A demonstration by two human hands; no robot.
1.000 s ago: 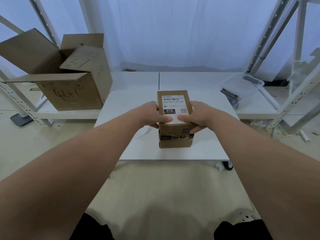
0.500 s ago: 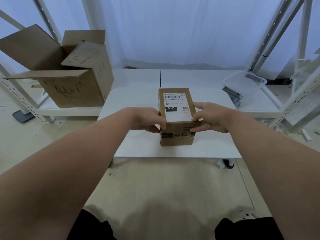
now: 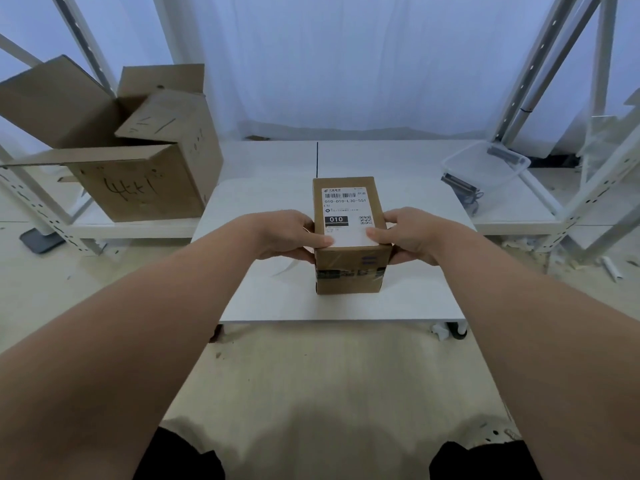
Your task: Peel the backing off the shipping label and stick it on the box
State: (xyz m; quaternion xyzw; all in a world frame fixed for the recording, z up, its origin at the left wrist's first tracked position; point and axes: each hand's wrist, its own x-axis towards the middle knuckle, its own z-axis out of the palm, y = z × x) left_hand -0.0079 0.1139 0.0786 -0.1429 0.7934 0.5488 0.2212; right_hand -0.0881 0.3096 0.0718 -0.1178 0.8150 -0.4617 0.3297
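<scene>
Box (image 3: 349, 271) stands mid table (image 3: 277, 303), label (image 3: 346, 206) on its top face. Left hand (image 3: 284, 233) and right hand (image 3: 414, 235) grip box sides, fingers (image 3: 303, 255) curled round, thumbs on label's near corners. We judge: press near edge flat, rub outward, avoid bubbles.

The brown box (image 3: 349, 268) is carrying a white label (image 3: 346, 211) printed with black barcode stripes; the surface (image 3: 277, 301) is showing plain white.
</scene>
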